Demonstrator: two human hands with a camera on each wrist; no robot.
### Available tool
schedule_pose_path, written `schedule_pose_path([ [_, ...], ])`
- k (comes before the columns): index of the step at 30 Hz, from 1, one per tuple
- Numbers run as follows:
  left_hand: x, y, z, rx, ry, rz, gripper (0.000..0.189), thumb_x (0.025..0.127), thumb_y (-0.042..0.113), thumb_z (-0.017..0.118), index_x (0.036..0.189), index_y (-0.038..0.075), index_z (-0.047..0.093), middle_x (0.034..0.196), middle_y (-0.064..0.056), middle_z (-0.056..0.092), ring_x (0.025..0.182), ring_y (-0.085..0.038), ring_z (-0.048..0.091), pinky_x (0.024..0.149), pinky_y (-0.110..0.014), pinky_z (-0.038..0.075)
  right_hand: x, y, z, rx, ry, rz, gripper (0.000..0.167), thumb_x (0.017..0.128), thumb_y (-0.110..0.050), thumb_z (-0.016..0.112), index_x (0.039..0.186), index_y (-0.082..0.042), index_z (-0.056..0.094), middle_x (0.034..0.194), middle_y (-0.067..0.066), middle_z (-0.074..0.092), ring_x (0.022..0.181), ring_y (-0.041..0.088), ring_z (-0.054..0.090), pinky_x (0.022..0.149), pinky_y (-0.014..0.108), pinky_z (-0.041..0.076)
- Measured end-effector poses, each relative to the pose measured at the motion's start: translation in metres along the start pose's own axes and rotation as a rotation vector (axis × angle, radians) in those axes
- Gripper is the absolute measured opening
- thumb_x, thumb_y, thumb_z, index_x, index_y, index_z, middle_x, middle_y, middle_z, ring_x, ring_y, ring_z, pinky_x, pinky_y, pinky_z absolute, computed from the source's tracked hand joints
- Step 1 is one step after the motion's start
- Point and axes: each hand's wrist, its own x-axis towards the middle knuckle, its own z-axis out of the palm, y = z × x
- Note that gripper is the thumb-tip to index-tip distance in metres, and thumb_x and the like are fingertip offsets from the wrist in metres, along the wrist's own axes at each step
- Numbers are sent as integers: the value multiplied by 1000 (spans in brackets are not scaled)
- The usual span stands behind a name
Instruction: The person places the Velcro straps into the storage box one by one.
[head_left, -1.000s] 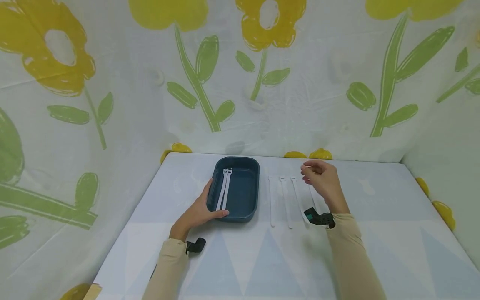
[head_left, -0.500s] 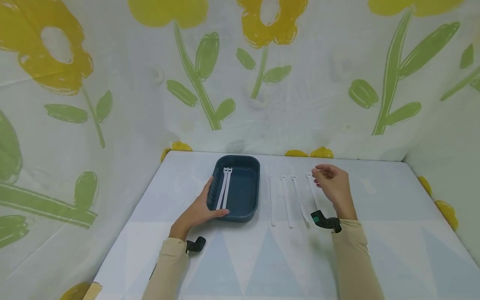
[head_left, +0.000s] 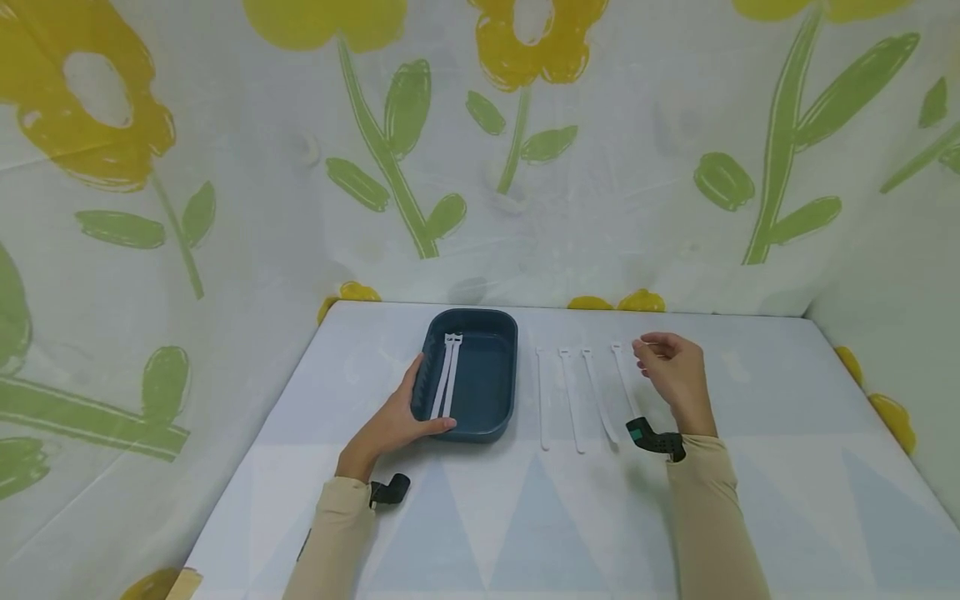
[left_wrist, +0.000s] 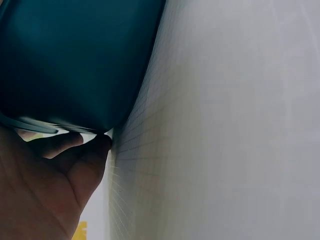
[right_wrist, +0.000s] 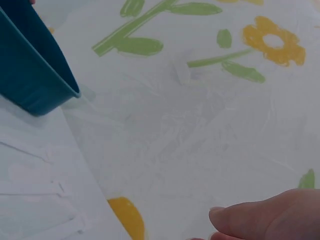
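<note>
A dark teal plastic basin [head_left: 487, 375] sits toward the back of the table, with white cable ties [head_left: 453, 375] lying lengthwise along its left side. My left hand [head_left: 388, 427] grips its near left corner, thumb over the front rim and fingers along the outer left wall; the left wrist view shows the fingers [left_wrist: 87, 170] against the basin. Right of it, several more white cable ties [head_left: 572, 400] lie in a row, slotted heads facing away. My right hand [head_left: 675, 373] hovers just right of the rightmost tie [head_left: 626, 379], fingers loosely bent, with nothing visible in them.
The pale table [head_left: 480, 517] has a blue triangle pattern. Behind and beside it hangs a white cloth [head_left: 637, 183] printed with yellow flowers. Each wrist carries a black camera, such as the right wrist camera [head_left: 654, 438].
My right hand has moved right, away from the rightmost cable tie, whose head now shows. My left hand and the basin have stayed where they were; the head view has shifted slightly.
</note>
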Motion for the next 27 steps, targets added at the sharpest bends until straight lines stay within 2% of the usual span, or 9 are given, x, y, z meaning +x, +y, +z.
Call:
schedule_pose_path([
  [4,0,2,0,-12,-5,16,130,76,61,83,165,37,-7,176,-7,5,160,-38,19,124,-67,25,3,5,-1,-49,17,16,44,105,-33,59,135,-2,63,123,23,70,104,33,70,71,10,50],
  [9,0,2,0,-19,-14,15,130,76,61,84,165,37,-7,176,-7,5,160,-38,20,125,-66,26,4,14,0,-127,22,30,43,104,-31,60,133,1,63,119,24,69,97,31,70,72,21,50],
  [13,-1,1,0,-9,-10,5,129,77,60,84,165,37,-7,176,-7,5,160,-38,19,124,-67,26,6,19,2,-148,13,33,43,103,-30,61,132,2,63,119,25,69,96,30,70,74,28,49],
  [19,0,-1,-1,-5,-3,18,129,77,58,84,166,35,-7,176,-8,5,160,-40,18,124,-68,25,9,25,4,-161,-10,14,43,102,-29,63,129,4,64,118,26,69,97,32,68,70,26,49],
  [27,0,0,1,-16,1,-2,128,78,56,84,166,36,-6,176,-9,5,160,-40,18,124,-68,24,12,32,2,-195,-36,-12,45,101,-29,63,128,7,64,119,28,67,102,37,66,70,26,50],
])
